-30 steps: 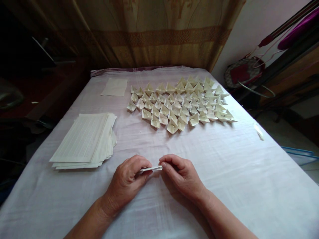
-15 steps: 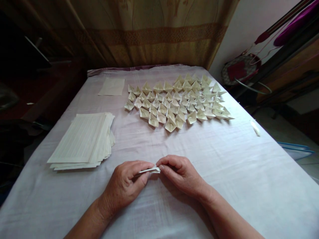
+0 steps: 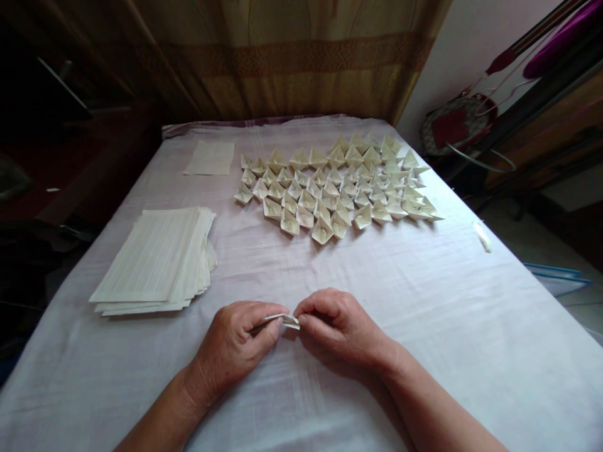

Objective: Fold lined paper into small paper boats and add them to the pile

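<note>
Between my hands, a small piece of folded paper (image 3: 288, 320) is held low over the cloth near the front. My left hand (image 3: 240, 336) pinches its left part between thumb and fingers. The thumb and forefinger of my right hand (image 3: 336, 323) grip its right end. Much of the paper is hidden behind the left fingers, and its layers part slightly at the right. Beyond my hands, folded paper boats (image 3: 323, 229) stand close together in several uneven rows.
A stack of lined paper sheets (image 3: 146, 257) lies to the left. Behind it is a single paper sheet (image 3: 210, 158). A small white strip (image 3: 483, 238) rests near the right edge of the pale cloth (image 3: 264, 263). A curtain (image 3: 292, 69) hangs at the back.
Both hands stay at nearly the same place with the folded paper. Its layers now bend and spread a little more near the right fingertips. The view has tilted slightly.
</note>
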A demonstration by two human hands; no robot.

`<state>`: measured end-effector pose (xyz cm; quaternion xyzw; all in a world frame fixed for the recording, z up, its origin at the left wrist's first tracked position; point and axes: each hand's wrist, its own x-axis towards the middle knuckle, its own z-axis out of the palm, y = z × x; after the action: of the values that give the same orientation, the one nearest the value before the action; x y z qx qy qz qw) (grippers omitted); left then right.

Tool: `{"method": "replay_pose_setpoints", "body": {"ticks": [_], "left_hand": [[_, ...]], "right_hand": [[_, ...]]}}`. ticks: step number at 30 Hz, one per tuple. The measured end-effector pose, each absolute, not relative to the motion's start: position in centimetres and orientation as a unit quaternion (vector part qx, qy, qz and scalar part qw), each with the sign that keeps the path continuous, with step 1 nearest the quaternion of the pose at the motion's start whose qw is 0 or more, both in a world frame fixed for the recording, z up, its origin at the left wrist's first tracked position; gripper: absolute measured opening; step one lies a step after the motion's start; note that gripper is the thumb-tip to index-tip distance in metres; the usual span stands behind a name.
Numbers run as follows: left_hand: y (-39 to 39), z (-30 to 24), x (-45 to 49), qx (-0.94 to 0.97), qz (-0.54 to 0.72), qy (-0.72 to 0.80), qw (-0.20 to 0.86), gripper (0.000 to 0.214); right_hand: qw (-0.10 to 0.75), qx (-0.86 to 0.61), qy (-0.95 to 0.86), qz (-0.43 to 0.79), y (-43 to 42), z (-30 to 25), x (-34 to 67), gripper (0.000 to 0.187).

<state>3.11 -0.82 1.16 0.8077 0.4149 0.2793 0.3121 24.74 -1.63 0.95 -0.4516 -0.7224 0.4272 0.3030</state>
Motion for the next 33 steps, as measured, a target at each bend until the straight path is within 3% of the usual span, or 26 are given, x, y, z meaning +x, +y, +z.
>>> {"method": "replay_pose_setpoints", "body": {"ticks": [15,33], "left_hand": [[-1.02,1.49,3.2,0.784,0.261,0.433,0.359,0.023],[-1.4,1.64,3.47,0.812,0.268,0.398,0.332,0.026]], "right_hand": [[0.303,-0.437,-0.738,0.415,-1.75,0.93,24.62,0.02],[0.291,-0.458,-0.769,0.338,-1.96,0.36,24.34,0.013]]}}
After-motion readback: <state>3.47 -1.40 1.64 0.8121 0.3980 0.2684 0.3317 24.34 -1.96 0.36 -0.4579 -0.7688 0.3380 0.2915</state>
